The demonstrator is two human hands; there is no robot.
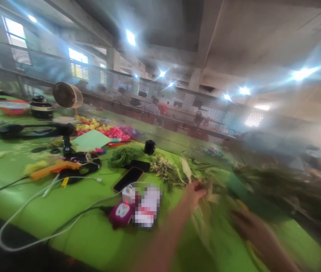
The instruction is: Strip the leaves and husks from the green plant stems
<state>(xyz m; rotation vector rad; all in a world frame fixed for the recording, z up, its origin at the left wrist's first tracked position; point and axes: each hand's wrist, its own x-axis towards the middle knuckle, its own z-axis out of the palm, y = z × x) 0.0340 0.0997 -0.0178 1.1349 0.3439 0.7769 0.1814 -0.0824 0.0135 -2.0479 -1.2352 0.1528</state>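
Observation:
My left hand (194,191) reaches forward over the green table (72,211) and touches a heap of pale leafy stalks (205,211); its grip is too blurred to read. My right hand (248,224) is lower right, smeared by motion, next to the same stalks and a large bundle of dry greenery (276,185). I cannot tell whether either hand holds anything.
A phone (128,178) lies left of my hands, with a white charger (128,193) and a purple device (121,213) on cables. Farther left are a small fan (67,95), a black clamp stand (64,132), pink and yellow flowers (112,132), a black cup (149,147) and a perforated metal screen (177,109).

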